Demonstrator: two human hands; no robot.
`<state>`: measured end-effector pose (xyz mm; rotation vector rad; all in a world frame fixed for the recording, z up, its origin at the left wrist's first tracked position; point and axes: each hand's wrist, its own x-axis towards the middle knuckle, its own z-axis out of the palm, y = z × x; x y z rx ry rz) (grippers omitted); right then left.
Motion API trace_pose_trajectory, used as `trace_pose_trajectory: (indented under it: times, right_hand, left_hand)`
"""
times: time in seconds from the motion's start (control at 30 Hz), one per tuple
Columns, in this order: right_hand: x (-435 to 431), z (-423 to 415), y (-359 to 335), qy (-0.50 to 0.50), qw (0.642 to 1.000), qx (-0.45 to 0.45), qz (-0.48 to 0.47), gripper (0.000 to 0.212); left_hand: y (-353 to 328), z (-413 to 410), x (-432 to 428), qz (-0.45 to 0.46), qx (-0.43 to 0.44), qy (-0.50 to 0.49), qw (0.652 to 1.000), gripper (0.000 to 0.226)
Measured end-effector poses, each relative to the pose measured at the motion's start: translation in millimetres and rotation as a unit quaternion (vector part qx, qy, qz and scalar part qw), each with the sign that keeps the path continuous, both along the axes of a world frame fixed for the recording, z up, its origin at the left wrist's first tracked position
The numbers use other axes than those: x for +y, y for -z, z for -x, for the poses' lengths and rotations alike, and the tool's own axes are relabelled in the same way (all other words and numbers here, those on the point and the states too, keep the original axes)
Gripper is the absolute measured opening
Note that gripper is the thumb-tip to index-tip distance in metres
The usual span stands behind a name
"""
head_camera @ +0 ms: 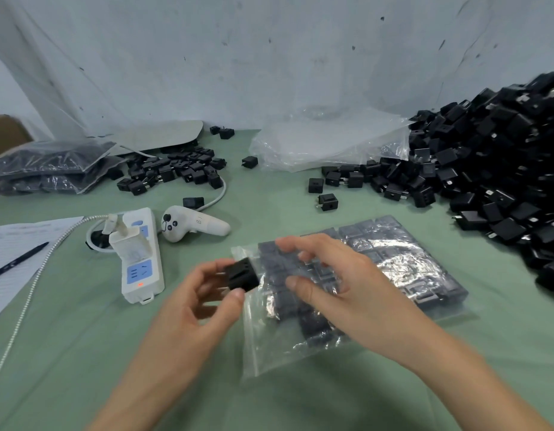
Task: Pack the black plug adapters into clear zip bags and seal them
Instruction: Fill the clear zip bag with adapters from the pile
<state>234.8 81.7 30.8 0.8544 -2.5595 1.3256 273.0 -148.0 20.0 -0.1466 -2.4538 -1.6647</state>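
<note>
My left hand (204,293) pinches a black plug adapter (241,274) between thumb and fingers, right at the open mouth of a clear zip bag (403,265). The bag lies flat on the green table and holds several adapters in rows. My right hand (331,278) rests on top of the bag near its mouth, fingers spread and slightly bent, pressing the plastic. A large heap of loose black adapters (493,157) fills the right side of the table. A smaller pile of adapters (176,169) lies at the back left.
A white power strip (142,275) with a charger plugged in lies left of my hands, beside a white handheld controller (191,223). Paper with a pen (17,259) is at the far left. Filled bags (52,169) sit back left; empty clear bags (325,144) lie at the back.
</note>
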Motion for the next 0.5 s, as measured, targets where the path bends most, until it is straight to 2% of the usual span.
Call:
trace_pose_trajectory:
  times: [0.1,0.17,0.23,0.33,0.5]
  right_hand:
    - [14,6,5,0.03,0.996,0.023,-0.085,0.036]
    - [19,7,10,0.045,0.989,0.03,-0.136,0.038]
    - [21,7,16,0.065,0.982,0.043,-0.171,0.039]
    - [23,7,21,0.088,0.977,0.047,-0.188,0.039]
    - [27,5,25,0.109,0.974,0.043,-0.194,0.04]
  left_hand:
    - [10,-5,-32,0.207,0.027,-0.039,0.977,0.036]
    - [18,-8,-43,0.263,0.016,-0.013,0.965,0.035]
    - [23,-9,-47,0.276,0.008,0.019,0.961,0.032]
    - [25,-9,-42,0.288,0.012,0.064,0.955,0.042]
    - [24,-12,-39,0.261,0.008,0.098,0.96,0.046]
